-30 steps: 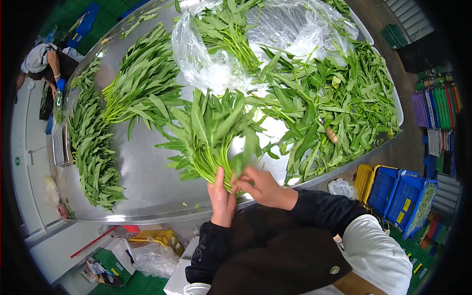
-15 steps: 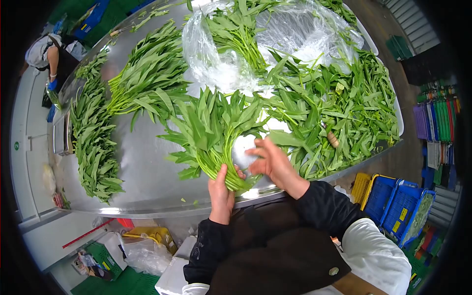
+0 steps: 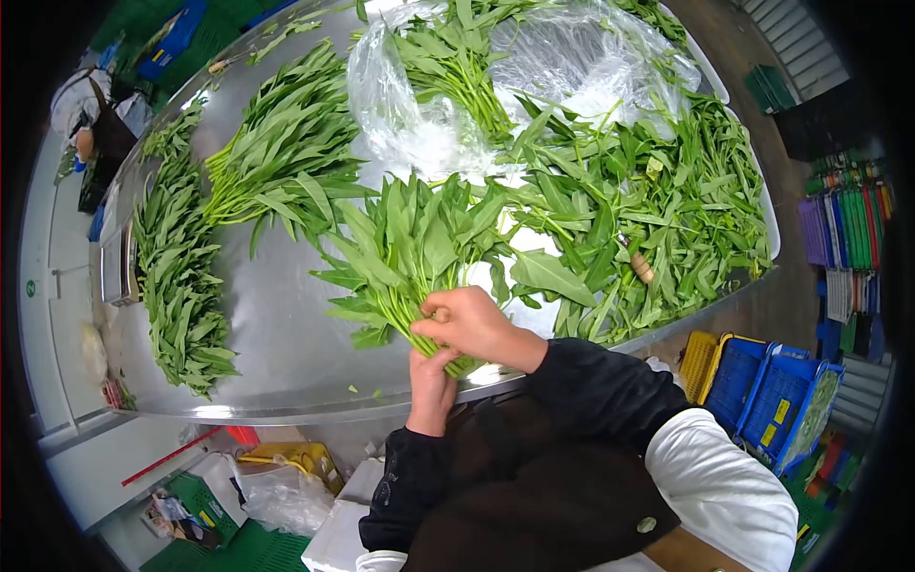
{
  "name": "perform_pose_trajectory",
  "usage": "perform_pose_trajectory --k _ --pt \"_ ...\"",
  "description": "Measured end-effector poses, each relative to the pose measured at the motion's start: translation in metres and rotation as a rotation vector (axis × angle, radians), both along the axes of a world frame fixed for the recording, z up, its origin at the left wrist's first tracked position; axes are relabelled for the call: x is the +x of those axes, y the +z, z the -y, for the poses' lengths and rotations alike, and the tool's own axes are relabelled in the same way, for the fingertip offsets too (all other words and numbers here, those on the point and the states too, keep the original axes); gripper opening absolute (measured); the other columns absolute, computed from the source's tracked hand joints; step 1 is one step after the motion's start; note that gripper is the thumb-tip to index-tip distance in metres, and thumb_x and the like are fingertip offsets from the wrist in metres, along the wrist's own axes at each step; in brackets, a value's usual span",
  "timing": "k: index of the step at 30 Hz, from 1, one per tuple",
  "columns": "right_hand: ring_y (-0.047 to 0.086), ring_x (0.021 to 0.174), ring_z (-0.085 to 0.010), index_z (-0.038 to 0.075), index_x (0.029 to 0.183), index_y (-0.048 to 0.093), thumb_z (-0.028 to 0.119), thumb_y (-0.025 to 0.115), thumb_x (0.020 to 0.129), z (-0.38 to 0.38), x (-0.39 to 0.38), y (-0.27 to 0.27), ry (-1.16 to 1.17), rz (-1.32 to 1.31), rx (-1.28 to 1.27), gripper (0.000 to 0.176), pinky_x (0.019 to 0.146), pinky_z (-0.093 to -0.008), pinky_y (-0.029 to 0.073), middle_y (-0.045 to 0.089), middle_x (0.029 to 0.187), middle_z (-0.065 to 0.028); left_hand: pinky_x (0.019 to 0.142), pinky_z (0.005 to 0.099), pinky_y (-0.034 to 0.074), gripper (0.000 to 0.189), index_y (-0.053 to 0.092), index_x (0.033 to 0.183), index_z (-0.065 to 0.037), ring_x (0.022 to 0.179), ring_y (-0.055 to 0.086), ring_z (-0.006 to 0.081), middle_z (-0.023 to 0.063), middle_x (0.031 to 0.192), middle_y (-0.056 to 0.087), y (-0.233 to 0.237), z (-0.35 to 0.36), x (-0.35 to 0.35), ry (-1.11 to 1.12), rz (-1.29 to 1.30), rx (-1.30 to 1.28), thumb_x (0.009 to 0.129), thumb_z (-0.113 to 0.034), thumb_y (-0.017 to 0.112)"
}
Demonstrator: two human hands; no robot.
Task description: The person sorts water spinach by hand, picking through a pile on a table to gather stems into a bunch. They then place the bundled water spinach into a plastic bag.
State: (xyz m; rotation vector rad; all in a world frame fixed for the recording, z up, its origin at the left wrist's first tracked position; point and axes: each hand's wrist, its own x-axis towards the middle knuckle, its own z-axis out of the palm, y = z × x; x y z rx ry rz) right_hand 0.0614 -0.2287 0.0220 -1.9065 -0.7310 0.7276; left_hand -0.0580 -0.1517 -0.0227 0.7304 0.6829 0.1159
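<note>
My left hand (image 3: pixel 432 389) is wrapped round the lower stems of a bunch of water spinach (image 3: pixel 419 234), near the table's front edge. The bunch's leaves fan out away from me. Just above, my right hand (image 3: pixel 474 327) is closed over the same stems, its fingertips curled in on them. A loose heap of water spinach (image 3: pixel 691 205) lies to the right, with a wooden-handled tool (image 3: pixel 641 268) resting on it; its blade is mostly hidden by leaves.
On the steel table (image 3: pixel 286 334), a bundle of greens (image 3: pixel 286 143) lies left of centre, and a leafy row (image 3: pixel 181 286) runs along the left. Clear plastic (image 3: pixel 562 67) covers the back. Blue crates (image 3: pixel 772 400) stand at lower right. A person (image 3: pixel 86 114) is at far left.
My right hand has moved left and down from beside the bunch and closed on its stems. My left hand stays on them. The person at far left has shifted posture.
</note>
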Motion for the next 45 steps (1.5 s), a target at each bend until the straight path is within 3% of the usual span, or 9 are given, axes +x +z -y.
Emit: perform_pose_trajectory --k 3,10,16,21,26,30,32,38,45 --pt "0.055 0.051 -0.0205 0.000 0.086 0.065 0.020 0.070 0.079 0.011 -0.008 0.003 -0.182 -0.453 0.184 0.021 0.053 -0.0301 0.045 0.061 0.067 -0.0108 0.092 0.0347 0.043 0.043 0.051 0.115 0.003 0.105 0.057 0.0221 0.0114 0.110 0.059 -0.014 -0.009 -0.008 0.043 0.047 -0.201 0.073 0.004 0.056" --pt "0.063 0.074 -0.0250 0.004 0.097 0.062 0.013 0.064 0.081 0.027 -0.025 -0.001 0.002 0.298 0.406 0.019 0.061 -0.0326 0.050 0.062 0.089 -0.0125 0.107 0.0448 0.034 0.048 0.051 0.120 0.004 0.119 0.048 0.0342 0.0197 0.125 0.052 0.005 -0.009 0.001 0.034 0.209 -0.409 0.081 -0.024 0.047" --pt "0.062 0.061 -0.0259 0.003 0.092 0.051 0.020 0.056 0.092 0.037 -0.020 0.007 0.036 -0.364 0.411 0.018 0.057 -0.0335 0.047 0.063 0.071 -0.0103 0.091 0.0413 0.047 0.052 0.050 0.120 0.008 0.098 0.060 0.0286 0.0191 0.115 0.059 -0.002 -0.015 0.001 -0.010 0.390 -0.659 0.081 -0.025 0.049" --pt "0.062 0.058 -0.0158 0.003 0.093 0.048 0.021 0.052 0.095 0.052 -0.019 0.017 0.151 -0.508 0.332 0.018 0.054 -0.0294 0.046 0.063 0.067 -0.0061 0.081 0.0384 0.052 0.041 0.052 0.117 0.006 0.088 0.063 0.0248 0.0163 0.110 0.062 0.011 -0.007 0.009 -0.106 -0.044 -0.165 0.086 -0.020 0.056" --pt "0.061 0.059 -0.0152 0.003 0.118 0.047 0.017 0.051 0.094 0.075 0.019 0.023 -0.807 -1.051 1.011 0.028 0.054 -0.0259 0.048 0.064 0.092 -0.0081 0.084 0.0408 0.051 0.042 0.049 0.121 0.005 0.089 0.064 0.0276 0.0184 0.107 0.063 0.018 -0.002 0.014 -0.075 -0.022 -0.215 0.082 -0.007 0.060" --pt "0.059 0.060 -0.0103 0.006 0.112 0.058 0.018 0.060 0.090 0.067 -0.001 0.007 -0.345 -0.558 0.325 0.025 0.051 -0.0226 0.046 0.063 0.094 -0.0081 0.086 0.0387 0.051 0.043 0.048 0.122 0.004 0.097 0.062 0.0246 0.0151 0.111 0.061 0.022 0.001 0.016 -0.124 -0.046 -0.201 0.080 -0.002 0.056" --pt "0.061 0.057 -0.0157 0.005 0.103 0.062 0.015 0.063 0.085 0.057 -0.001 0.007 -0.115 0.188 0.214 0.021 0.050 -0.0273 0.046 0.063 0.090 -0.0111 0.085 0.0367 0.051 0.045 0.047 0.122 0.003 0.098 0.061 0.0232 0.0134 0.113 0.059 0.018 0.004 0.014 -0.014 -0.106 -0.076 0.078 0.000 0.056" --pt "0.061 0.060 -0.0345 0.004 0.093 0.065 0.022 0.068 0.078 0.034 0.005 0.001 -0.092 0.318 -0.113 0.024 0.055 -0.0416 0.048 0.063 0.071 -0.0160 0.087 0.0350 0.049 0.046 0.048 0.122 0.001 0.100 0.059 0.0225 0.0102 0.111 0.058 0.018 0.009 0.012 -0.051 -0.125 -0.012 0.077 0.005 0.056" --pt "0.060 0.055 -0.0335 0.004 0.094 0.065 0.019 0.068 0.078 0.030 0.021 -0.020 -0.095 0.267 -0.133 0.023 0.056 -0.0384 0.050 0.059 0.059 -0.0132 0.089 0.0378 0.049 0.049 0.046 0.124 -0.001 0.103 0.058 0.0238 0.0102 0.111 0.058 0.020 0.020 0.012 -0.013 -0.149 -0.028 0.076 0.006 0.055"
